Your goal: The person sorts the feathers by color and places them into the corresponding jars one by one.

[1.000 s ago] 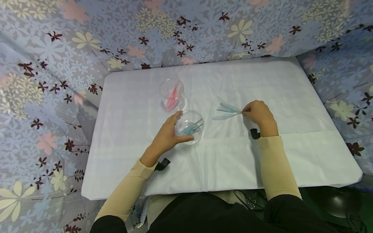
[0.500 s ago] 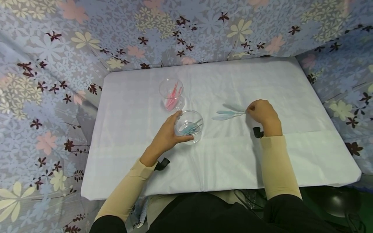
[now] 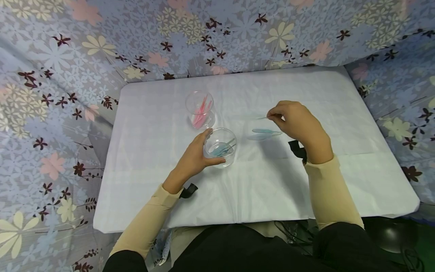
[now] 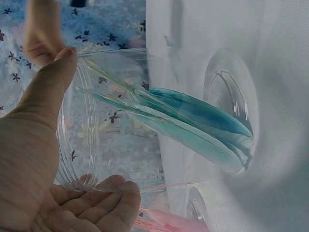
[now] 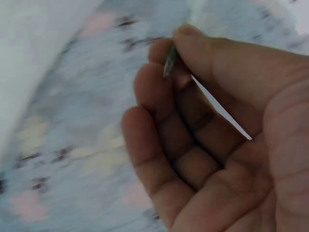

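Note:
My left hand (image 3: 191, 161) grips a clear cup (image 3: 232, 160) near its rim, thumb on one side and fingers on the other. Teal and pale green feathers (image 4: 193, 137) lean inside, quills toward the mouth. My right hand (image 3: 296, 120) pinches a feather by its quill (image 5: 168, 64) between thumb and fingertips, raised over the table to the right of the cup. Its vane is faint and blurred in the head view, pointing left. Two feathers lie on the cloth below that hand: a light teal feather (image 3: 263, 131) and a paler blue feather (image 3: 258, 137).
A second clear cup (image 3: 190, 102) stands just behind the held one, with pink feathers (image 3: 202, 115) in it. White cloth (image 3: 153, 124) covers the table, and a flowered curtain (image 3: 190, 45) hangs along its back and sides.
My right hand has separated one feather from the loose ones on the cloth and carried it up and left. Two feathers stay behind. My left hand and its cup have hardly moved.

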Demonstrator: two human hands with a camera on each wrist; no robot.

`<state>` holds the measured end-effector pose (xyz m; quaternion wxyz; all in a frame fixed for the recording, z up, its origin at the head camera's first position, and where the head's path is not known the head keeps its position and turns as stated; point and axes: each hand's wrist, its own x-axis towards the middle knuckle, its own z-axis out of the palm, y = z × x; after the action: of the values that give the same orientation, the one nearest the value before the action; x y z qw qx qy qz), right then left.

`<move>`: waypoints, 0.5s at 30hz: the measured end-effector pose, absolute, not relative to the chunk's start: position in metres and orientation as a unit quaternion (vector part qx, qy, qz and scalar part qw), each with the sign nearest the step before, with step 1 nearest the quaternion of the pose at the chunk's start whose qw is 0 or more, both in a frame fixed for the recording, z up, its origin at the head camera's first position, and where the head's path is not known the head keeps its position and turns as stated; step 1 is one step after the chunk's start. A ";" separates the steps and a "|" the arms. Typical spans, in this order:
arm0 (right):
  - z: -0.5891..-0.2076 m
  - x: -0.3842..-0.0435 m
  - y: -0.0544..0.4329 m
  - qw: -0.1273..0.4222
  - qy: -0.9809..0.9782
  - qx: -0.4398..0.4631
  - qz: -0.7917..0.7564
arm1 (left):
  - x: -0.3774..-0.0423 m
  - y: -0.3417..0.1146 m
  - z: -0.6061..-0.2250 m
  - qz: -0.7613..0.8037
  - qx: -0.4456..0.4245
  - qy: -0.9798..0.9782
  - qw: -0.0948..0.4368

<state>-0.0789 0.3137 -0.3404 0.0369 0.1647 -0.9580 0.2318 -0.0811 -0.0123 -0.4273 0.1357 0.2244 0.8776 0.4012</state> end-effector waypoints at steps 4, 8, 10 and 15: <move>-0.321 -0.074 0.281 0.043 -0.947 0.245 0.205 | -0.082 -0.012 -0.428 0.401 0.226 0.878 0.134; -0.315 -0.073 0.253 0.022 -0.942 0.288 0.173 | -0.082 -0.012 -0.429 0.406 0.223 0.876 0.135; -0.315 -0.075 0.241 0.000 -0.941 0.295 0.162 | -0.082 -0.012 -0.429 0.410 0.222 0.874 0.134; -0.321 -0.078 0.219 -0.037 -0.946 0.299 0.124 | -0.081 -0.013 -0.428 0.415 0.224 0.872 0.131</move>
<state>-0.0781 0.2190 -0.3206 -0.0368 0.2988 -0.9455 0.1239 -0.0807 -0.0127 -0.4281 0.1308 0.2241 0.8720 0.4152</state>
